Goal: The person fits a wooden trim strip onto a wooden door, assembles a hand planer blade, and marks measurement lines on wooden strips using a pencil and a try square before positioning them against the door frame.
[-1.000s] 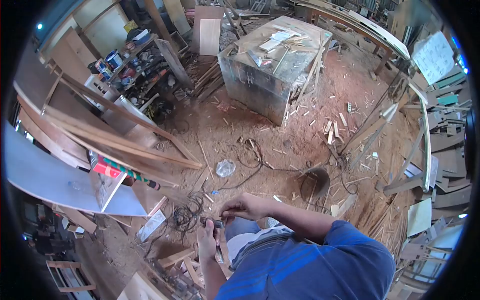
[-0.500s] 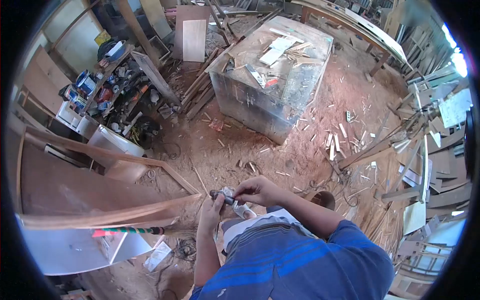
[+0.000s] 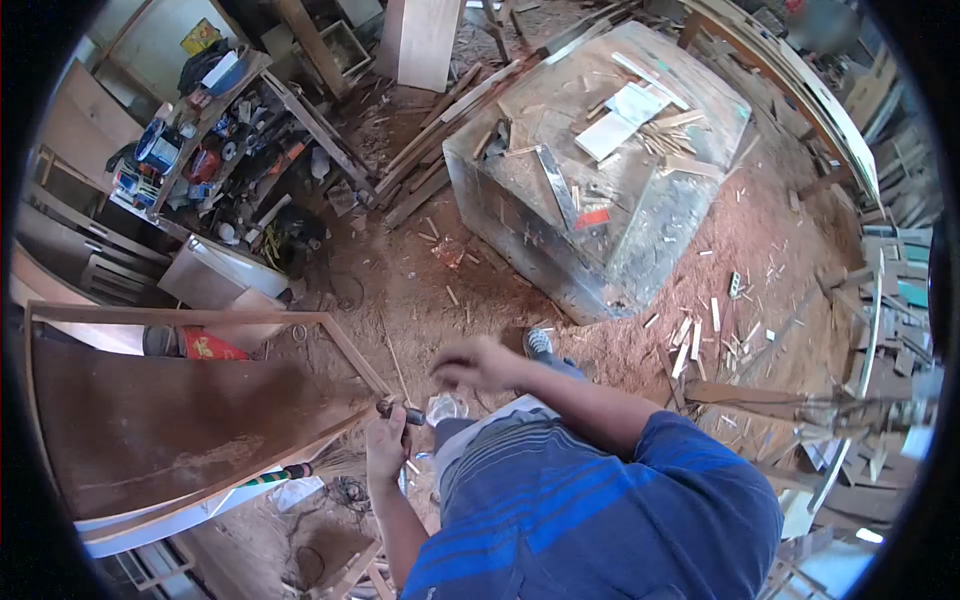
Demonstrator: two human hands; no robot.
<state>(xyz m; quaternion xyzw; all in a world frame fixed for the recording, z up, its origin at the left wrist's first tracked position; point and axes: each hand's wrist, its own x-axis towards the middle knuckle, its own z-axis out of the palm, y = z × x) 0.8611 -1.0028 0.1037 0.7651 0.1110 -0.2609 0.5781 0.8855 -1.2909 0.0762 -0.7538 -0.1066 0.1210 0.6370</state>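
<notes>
My left hand (image 3: pixel 385 447) is closed around a dark, cylinder-shaped tool (image 3: pixel 402 412), whose kind I cannot make out. It lies crosswise at the top of the fist, beside the near corner of a brown wooden cabinet frame (image 3: pixel 355 357). My right hand (image 3: pixel 482 364) is apart from the tool, up and to the right of it. Motion smears its fingers, and no object shows in it. Just right of the tool is a pale, shiny shape (image 3: pixel 447 407) near my leg, too unclear to name.
A large worn block-like bench (image 3: pixel 520 225) carries wood offcuts and boards. Cluttered shelves (image 3: pixel 215 150) stand at the left. Wood scraps (image 3: pixel 690 335) and sawdust cover the floor. Below the cabinet lies a broom-like green-and-black striped handle (image 3: pixel 275 477).
My right hand has let go of the dark tool and moved up and away from it. My left hand keeps its hold, slightly lower. The view has shifted, and a shoe now shows near the bench.
</notes>
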